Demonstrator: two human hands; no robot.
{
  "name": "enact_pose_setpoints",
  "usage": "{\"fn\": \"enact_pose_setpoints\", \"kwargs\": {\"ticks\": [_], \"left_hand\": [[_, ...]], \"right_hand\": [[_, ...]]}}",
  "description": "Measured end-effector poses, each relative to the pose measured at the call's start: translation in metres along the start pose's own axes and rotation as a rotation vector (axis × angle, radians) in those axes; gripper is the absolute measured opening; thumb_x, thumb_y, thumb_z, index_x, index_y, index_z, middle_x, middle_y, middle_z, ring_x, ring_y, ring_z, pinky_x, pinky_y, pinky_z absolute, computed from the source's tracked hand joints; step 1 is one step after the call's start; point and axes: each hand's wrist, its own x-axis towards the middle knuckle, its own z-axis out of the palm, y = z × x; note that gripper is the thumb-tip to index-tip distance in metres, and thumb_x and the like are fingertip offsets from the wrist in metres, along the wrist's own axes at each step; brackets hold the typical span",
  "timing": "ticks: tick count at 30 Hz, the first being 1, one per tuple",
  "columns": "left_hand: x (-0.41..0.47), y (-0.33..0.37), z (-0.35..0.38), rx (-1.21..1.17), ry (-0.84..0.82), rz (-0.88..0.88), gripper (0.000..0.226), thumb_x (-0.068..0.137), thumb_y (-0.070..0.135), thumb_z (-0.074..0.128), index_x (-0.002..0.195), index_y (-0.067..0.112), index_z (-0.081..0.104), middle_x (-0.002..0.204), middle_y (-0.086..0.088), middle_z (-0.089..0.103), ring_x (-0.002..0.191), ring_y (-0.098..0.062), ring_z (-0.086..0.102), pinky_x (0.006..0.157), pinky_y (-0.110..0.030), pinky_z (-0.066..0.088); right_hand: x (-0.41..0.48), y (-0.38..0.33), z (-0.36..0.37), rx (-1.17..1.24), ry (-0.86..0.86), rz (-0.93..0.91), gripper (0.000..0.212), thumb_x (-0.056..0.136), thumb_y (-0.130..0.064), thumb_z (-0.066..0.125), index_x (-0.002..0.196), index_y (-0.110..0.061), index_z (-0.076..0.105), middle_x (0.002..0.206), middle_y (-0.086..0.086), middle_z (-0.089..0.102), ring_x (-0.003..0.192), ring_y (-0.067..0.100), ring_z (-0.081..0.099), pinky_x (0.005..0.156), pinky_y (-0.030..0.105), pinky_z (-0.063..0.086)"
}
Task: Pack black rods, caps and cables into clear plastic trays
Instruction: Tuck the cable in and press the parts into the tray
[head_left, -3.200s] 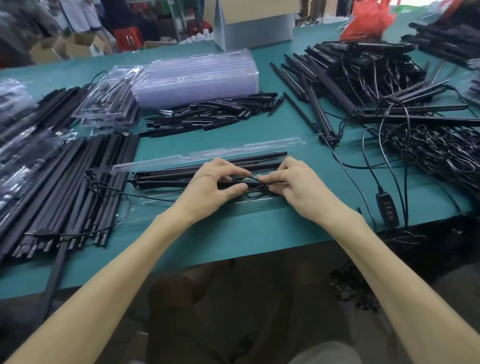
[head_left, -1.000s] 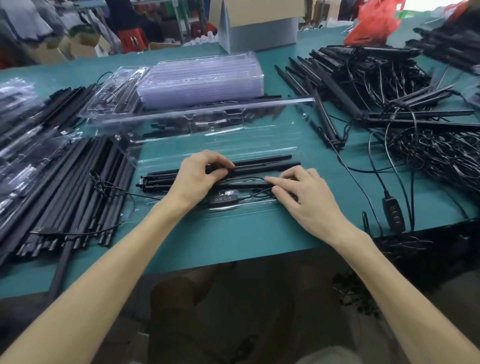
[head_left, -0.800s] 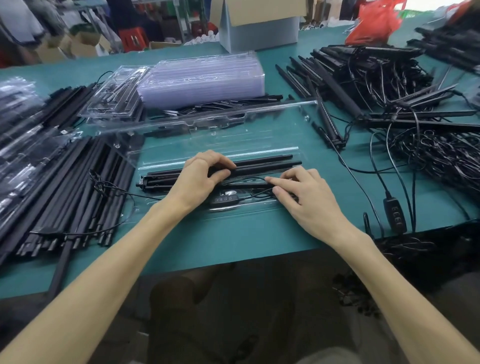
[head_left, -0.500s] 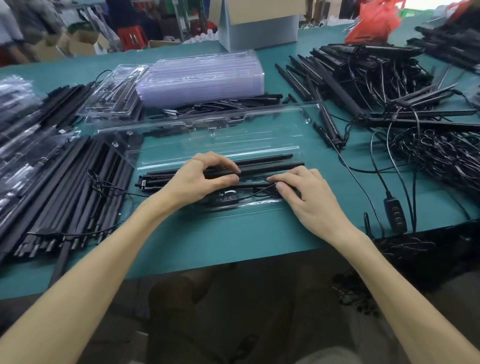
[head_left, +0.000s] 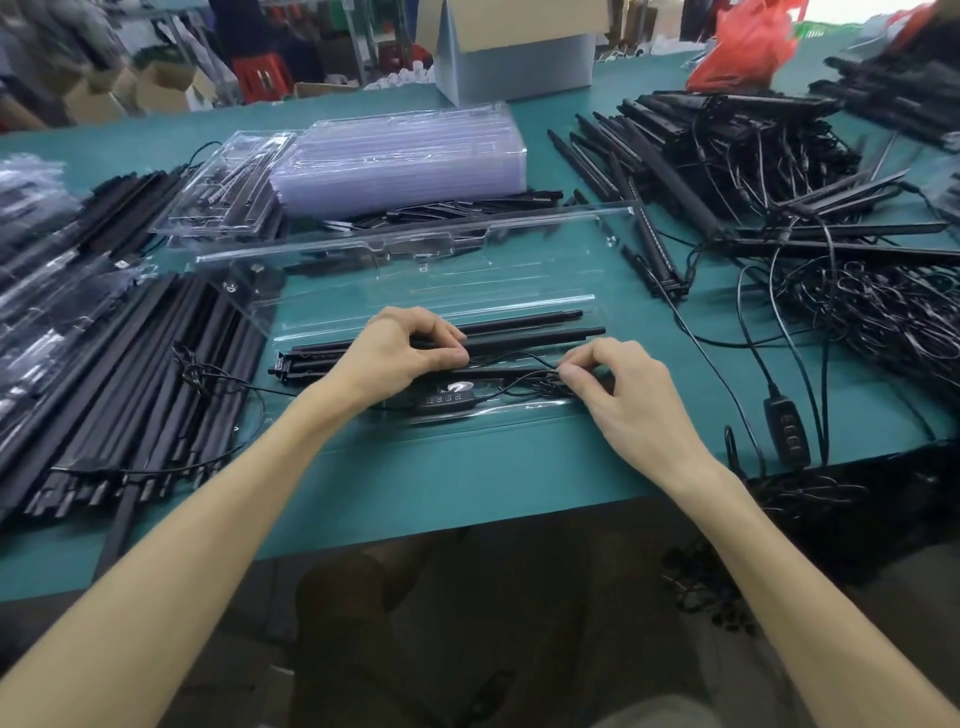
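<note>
An open clear plastic tray (head_left: 519, 415) lies near the front edge of the green table, its lid (head_left: 415, 249) standing up behind it. Black rods (head_left: 530, 332) lie lengthwise in the tray. My left hand (head_left: 400, 353) rests on the rods, fingers curled over them and pressing down. My right hand (head_left: 618, 384) pinches a thin black cable (head_left: 524, 358) at the tray's right part. The cable's small black controller (head_left: 441, 399) with buttons lies in the tray's front slot, between my hands.
Rows of black rods (head_left: 130, 374) lie at left. A stack of empty clear trays (head_left: 400, 156) and loose black caps (head_left: 452, 208) sit behind. Rods with tangled cables (head_left: 779, 197) fill the right, with another controller (head_left: 784, 431) near the edge. A cardboard box (head_left: 514, 47) stands at the back.
The tray's lid has swung up from nearly flat. My right hand's flat fingers have curled into a pinch on the cable. My left hand stays on the rods.
</note>
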Motion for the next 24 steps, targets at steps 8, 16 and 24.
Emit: {"fn": "enact_pose_setpoints", "kwargs": {"ticks": [8, 16, 24], "left_hand": [[0.003, 0.004, 0.006, 0.057, 0.028, -0.025, 0.006, 0.076, 0.025, 0.087, 0.075, 0.024, 0.081, 0.097, 0.012, 0.073, 0.091, 0.003, 0.064, 0.081, -0.008, 0.043], [0.001, 0.006, 0.003, 0.100, -0.073, 0.040, 0.028, 0.072, 0.051, 0.078, 0.084, 0.026, 0.081, 0.105, 0.013, 0.068, 0.100, 0.005, 0.061, 0.092, -0.014, 0.040], [0.000, 0.011, 0.006, 0.094, -0.058, -0.019, 0.025, 0.067, 0.056, 0.080, 0.081, 0.035, 0.080, 0.108, 0.017, 0.066, 0.109, -0.002, 0.060, 0.107, -0.034, 0.042]], "right_hand": [[0.002, 0.001, -0.003, 0.019, 0.017, 0.029, 0.020, 0.093, -0.030, 0.069, 0.075, -0.022, 0.073, 0.089, -0.012, 0.070, 0.087, -0.001, 0.057, 0.073, 0.010, 0.039], [0.006, -0.006, -0.005, 0.047, -0.011, 0.051, 0.019, 0.091, -0.020, 0.072, 0.108, -0.028, 0.073, 0.093, -0.014, 0.072, 0.094, 0.000, 0.060, 0.086, 0.019, 0.047], [0.015, -0.013, -0.006, -0.055, -0.120, 0.067, 0.028, 0.096, -0.015, 0.065, 0.120, -0.027, 0.072, 0.099, -0.004, 0.064, 0.101, 0.016, 0.057, 0.094, 0.033, 0.048]]}}
